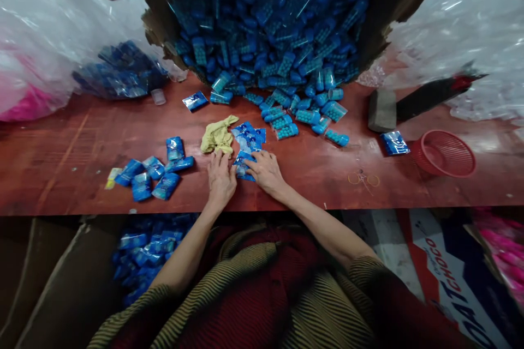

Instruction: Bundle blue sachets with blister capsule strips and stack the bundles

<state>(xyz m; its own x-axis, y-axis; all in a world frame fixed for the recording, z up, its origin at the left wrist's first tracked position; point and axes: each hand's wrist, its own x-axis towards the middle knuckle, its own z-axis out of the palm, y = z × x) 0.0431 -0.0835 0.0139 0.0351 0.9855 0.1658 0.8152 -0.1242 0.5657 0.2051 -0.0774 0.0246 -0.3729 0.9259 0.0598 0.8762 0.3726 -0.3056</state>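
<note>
My left hand [221, 179] rests on the red table with its fingers stretched forward, their tips by a crumpled yellow cloth [216, 135]. Its thumb is at the left edge of a flat blue printed sleeve [242, 165]. From the other side my right hand [267, 173] has its bent fingers on that sleeve; the thumb is partly hidden. Several more flat blue sleeves [248, 135] lie just beyond. To the left is a group of blue wrapped packs [142, 186]. Small clear bottles of blue balls with blue caps [308, 116] are spread beyond my right hand.
A torn cardboard box [158, 38] at the back spills many such bottles. A plastic bag of blue sleeves [123, 71] is at left. On the right are a grey block [382, 110], a blue packet [394, 143] and a red basket [444, 154]. Wrapped packs [149, 251] fill the space below the table edge.
</note>
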